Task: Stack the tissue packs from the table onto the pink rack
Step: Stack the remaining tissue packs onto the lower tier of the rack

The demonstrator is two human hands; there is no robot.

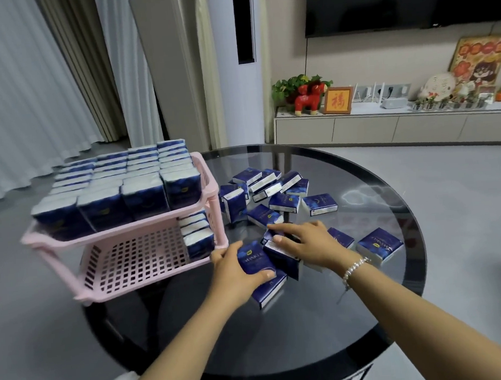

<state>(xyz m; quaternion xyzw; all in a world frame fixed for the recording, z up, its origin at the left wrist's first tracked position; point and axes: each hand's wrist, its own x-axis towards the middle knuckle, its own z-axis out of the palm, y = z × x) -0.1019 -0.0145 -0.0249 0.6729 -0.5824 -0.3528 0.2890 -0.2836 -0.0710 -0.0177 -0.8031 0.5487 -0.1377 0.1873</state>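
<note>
The left grip closes around one blue tissue pack, thumb along its near edge, just right of the pink rack. The right grip curls over a neighbouring pack, touching the first. More loose packs lie on the glass table beyond both grips; the rack's top tier is full.

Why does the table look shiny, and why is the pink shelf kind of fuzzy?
Head view: the dark glass table mirrors the room's light, giving pale glare patches near its right side; the pink rack and its packs look soft and smeared, likely motion blur; the wide lens bends the curtains and walls outward at the edges.
</note>
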